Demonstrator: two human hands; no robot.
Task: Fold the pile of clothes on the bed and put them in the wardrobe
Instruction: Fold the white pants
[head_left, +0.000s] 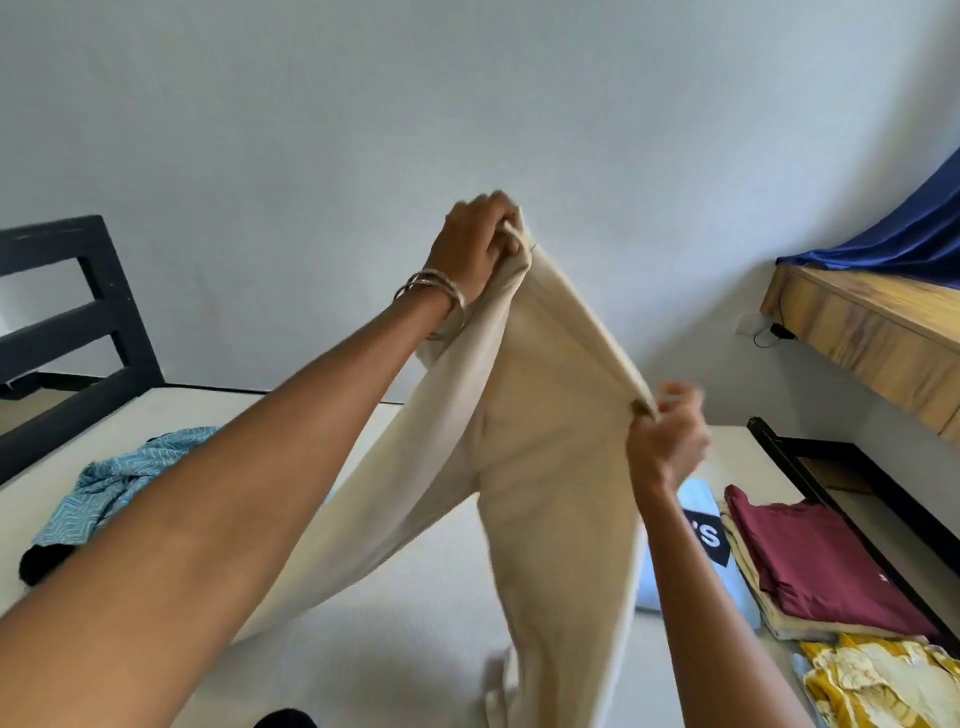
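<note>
My bed (405, 613) under everything, cream trousers (540, 467) held up at centre, my left hand (475, 244) gripping the waistband at 12 o'clock, my right hand (667, 441) pinching it at 3, blurred, folded pale blue shirt (698, 501) at 4 mostly hidden, white letter "S" legible on its black patch

I've got the cream trousers (540, 467) held up over the bed (415, 597). Left hand (475, 244), w/ bangles (434, 288) on the wrist, grips one end of the waistband high up; right hand (667, 441) pinches the other end lower down, fingers (675, 395) blurred. Legs hang down to the mattress. Crumpled blue patterned garment (119, 478) lies toward the bed's left edge. At the right edge: maroon folded top (826, 561) on a stack, yellow printed piece (883, 680) nearer me, light blue folded tee (701, 535) just beside the stack.
</note>
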